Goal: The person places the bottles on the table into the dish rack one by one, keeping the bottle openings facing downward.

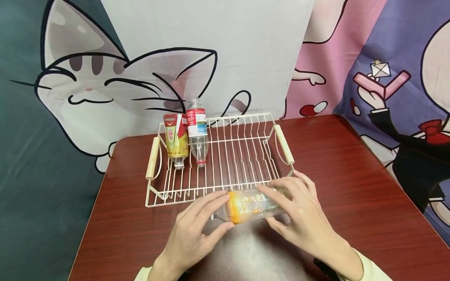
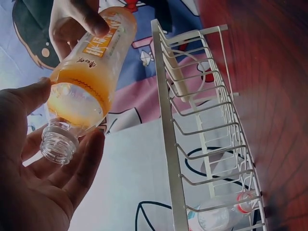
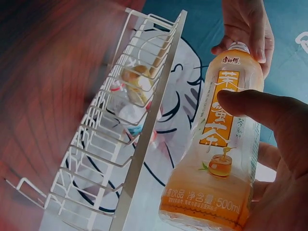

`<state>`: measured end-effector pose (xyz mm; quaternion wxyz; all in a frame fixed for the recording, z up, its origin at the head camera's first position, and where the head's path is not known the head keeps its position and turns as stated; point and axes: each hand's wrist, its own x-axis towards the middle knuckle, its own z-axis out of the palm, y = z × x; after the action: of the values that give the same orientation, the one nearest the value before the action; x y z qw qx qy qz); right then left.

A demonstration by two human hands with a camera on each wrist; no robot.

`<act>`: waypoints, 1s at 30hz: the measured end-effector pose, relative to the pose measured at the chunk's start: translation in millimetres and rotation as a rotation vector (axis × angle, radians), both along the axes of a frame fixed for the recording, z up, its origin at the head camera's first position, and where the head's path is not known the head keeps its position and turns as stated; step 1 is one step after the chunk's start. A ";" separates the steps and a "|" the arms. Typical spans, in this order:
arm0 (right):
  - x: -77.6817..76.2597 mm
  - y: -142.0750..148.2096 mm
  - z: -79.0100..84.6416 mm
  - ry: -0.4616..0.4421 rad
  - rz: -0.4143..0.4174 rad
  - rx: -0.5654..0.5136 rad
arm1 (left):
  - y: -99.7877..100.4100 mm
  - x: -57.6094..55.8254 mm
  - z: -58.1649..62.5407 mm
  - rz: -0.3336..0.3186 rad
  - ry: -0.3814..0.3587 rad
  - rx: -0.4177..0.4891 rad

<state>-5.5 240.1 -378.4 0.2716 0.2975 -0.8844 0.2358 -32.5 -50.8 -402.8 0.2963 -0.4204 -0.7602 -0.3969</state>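
Observation:
An uncapped plastic bottle with an orange and clear label [image 1: 247, 205] lies sideways between both hands, just in front of the wire rack. My left hand [image 1: 197, 226] holds it near the neck end, thumb below and fingers above. Around its base end, my right hand [image 1: 299, 210] grips with the thumb on one side and fingers on the other. The open mouth [image 2: 59, 144] shows in the left wrist view, and the label's front [image 3: 224, 115] in the right wrist view. The white wire rack [image 1: 239, 140] stands behind the bottle.
At the rack's left side lie a red-and-yellow bottle [image 1: 177, 136] and a clear bottle with a red-and-white label [image 1: 197, 128], necks toward me. The rack has pale handles [image 1: 284, 144] at both ends. A cartoon cloth [image 1: 246, 50] hangs behind the reddish-brown table [image 1: 351, 187].

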 end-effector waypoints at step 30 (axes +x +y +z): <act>-9.4 -8.0 -6.7 -0.025 -0.074 -0.536 | -17.0 -2.8 4.2 0.050 -0.079 0.450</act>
<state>-14.9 232.2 -385.1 0.3384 0.1796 -0.8038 0.4550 -35.3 -67.7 -398.6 0.3624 -0.3089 -0.6736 -0.5653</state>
